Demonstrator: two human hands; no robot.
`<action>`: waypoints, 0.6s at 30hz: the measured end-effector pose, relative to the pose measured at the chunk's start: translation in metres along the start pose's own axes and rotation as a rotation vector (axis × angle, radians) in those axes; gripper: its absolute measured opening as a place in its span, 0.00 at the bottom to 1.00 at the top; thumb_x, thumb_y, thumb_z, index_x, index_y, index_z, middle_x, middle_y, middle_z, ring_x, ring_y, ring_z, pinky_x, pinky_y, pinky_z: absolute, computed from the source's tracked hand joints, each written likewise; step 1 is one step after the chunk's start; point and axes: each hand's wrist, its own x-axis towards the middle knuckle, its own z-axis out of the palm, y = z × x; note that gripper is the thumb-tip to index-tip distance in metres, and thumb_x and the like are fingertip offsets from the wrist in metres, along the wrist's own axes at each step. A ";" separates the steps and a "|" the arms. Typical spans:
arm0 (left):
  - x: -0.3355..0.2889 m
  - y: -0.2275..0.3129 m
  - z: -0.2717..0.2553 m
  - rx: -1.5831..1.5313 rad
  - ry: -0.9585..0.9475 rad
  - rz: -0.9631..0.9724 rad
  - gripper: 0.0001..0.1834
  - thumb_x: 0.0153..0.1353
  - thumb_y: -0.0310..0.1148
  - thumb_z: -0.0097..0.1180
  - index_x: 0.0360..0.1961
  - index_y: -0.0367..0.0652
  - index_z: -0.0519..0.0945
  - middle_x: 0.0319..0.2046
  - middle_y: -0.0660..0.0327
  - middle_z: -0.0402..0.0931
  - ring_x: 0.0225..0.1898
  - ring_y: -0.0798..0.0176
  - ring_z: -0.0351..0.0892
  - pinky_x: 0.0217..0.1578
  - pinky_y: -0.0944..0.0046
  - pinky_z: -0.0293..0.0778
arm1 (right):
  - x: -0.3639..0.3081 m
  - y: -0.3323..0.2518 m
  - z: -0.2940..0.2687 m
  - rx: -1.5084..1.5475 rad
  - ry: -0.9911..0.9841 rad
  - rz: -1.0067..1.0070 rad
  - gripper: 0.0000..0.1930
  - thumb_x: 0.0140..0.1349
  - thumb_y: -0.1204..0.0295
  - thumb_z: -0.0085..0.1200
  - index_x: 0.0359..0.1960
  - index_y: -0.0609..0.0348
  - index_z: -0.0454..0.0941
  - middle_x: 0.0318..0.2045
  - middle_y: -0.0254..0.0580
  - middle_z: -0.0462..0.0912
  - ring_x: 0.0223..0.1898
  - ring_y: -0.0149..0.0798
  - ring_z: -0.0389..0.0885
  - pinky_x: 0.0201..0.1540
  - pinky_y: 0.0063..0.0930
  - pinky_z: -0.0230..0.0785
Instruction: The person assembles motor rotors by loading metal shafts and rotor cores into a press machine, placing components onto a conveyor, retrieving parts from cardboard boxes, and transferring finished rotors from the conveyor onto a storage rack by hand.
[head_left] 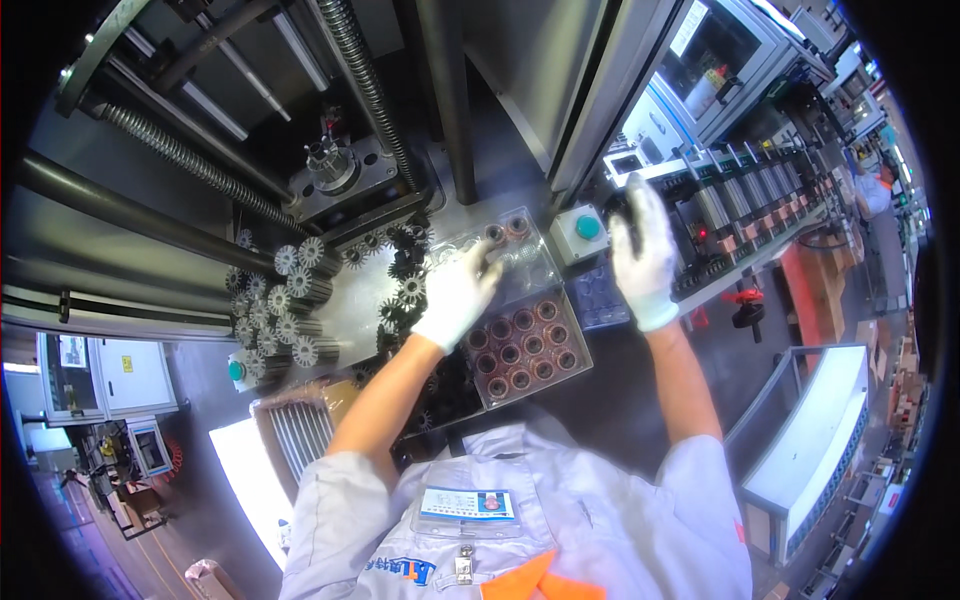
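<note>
From where I stand, left to right: a stack of silver toothed cores (286, 300) stands at the left of the worktable, more than ten in number, overlap preventing an exact count. Below it sits a carton (345, 400) with a ribbed, pale metallic insert (300, 430). Dark toothed cores (408, 262) stand between the stack and the gloved left hand (458, 292); their number cannot be read. The left hand is bent at the fingers, its tips just beside two copper-coloured ring parts (517, 227) in a clear upper tray (532, 266); whether it grips one cannot be told. Adjoining this, nearer the person and to the right of the left wrist, a clear lower tray (582, 332) contains twelve more ring parts, arranged three by four. Next come one control box (566, 241) with one green button (587, 227) and, below it, one blue tray (601, 300), contents unclear. The gloved right hand (645, 245) is raised beside the control box, released, fingers extended and thumb apart. Beyond it, a row of metallic cylinders (745, 200) lines a conveyor.
</note>
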 end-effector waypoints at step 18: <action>0.045 -0.038 0.048 0.351 -0.023 0.218 0.13 0.57 0.40 0.65 0.38 0.45 0.82 0.43 0.47 0.76 0.38 0.42 0.81 0.37 0.48 0.78 | -0.108 0.014 -0.008 0.200 -0.339 0.214 0.24 0.62 0.71 0.56 0.62 0.55 0.73 0.62 0.59 0.71 0.63 0.60 0.70 0.67 0.49 0.63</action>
